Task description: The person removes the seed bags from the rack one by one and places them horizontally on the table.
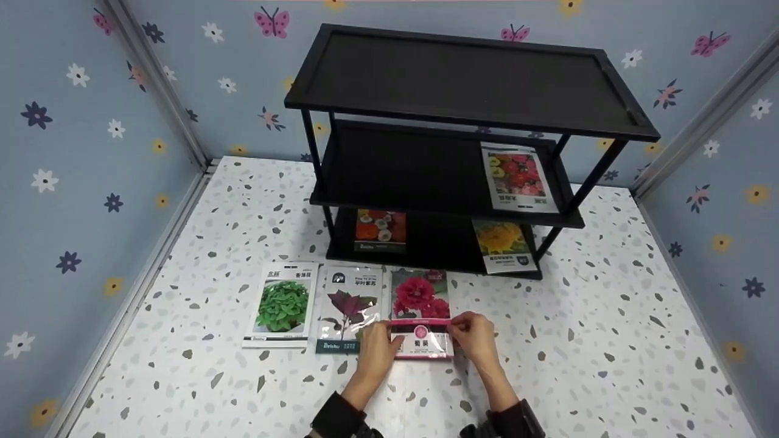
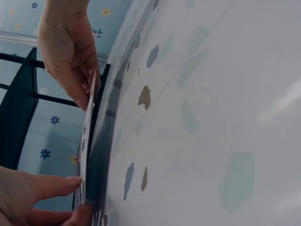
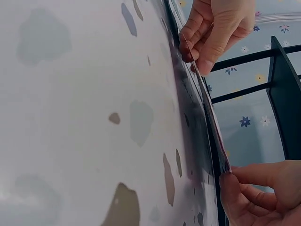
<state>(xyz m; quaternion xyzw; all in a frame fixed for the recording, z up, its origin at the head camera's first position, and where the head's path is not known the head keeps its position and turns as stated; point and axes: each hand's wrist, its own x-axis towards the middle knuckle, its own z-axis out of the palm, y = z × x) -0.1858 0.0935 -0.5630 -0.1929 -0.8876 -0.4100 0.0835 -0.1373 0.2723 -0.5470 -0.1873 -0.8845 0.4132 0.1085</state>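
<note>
A seed packet with magenta flowers (image 1: 420,295) and a pink-and-white lower band lies at the front edge of the shelf. My left hand (image 1: 376,351) pinches its left edge between thumb and fingers, while the right hand (image 1: 476,339) pinches the right edge. Both wrist views show this packet (image 2: 85,141) nearly edge-on, its near part slightly above the tabletop. To its left lie a purple-leaf seed packet (image 1: 347,307), partly covered by the left hand, and a green-leaf seed packet (image 1: 283,304).
Behind stands a black three-tier shelf (image 1: 468,79). A red-flower packet (image 1: 517,176) rests on its middle tier. On the bottom tier are an orange-and-white flower packet (image 1: 380,231) and a yellow-flower packet (image 1: 504,243). Patterned walls (image 1: 55,201) enclose the speckled table (image 1: 608,340).
</note>
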